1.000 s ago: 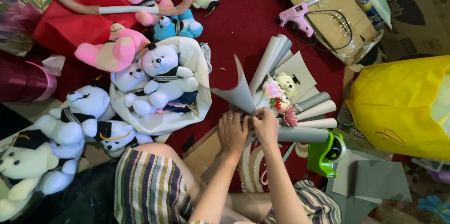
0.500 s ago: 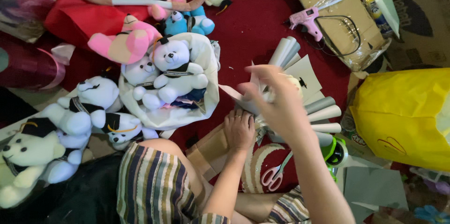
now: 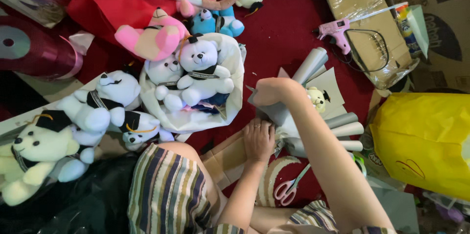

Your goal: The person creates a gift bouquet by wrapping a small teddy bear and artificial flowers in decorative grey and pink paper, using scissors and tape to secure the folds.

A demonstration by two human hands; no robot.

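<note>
Grey paper bouquet [image 3: 313, 111] is lying on the red floor covering [image 3: 279, 33], near its right edge, with a small cream bear [image 3: 317, 99] tucked among the rolled sheets. Left hand [image 3: 259, 138] is pressing flat, fingers spread, against the wrapping's lower end. Right hand [image 3: 274, 91] is curling closed around the wrapping's upper fold, gripping it. Pink-handled scissors [image 3: 290, 189] are lying just below the bouquet. A pink glue gun [image 3: 334, 30] is resting on cardboard toward the far edge. White plush bears [image 3: 196, 72] are sitting in white wrap to the left. A yellow bag [image 3: 421, 141] is sitting at the right.
</note>
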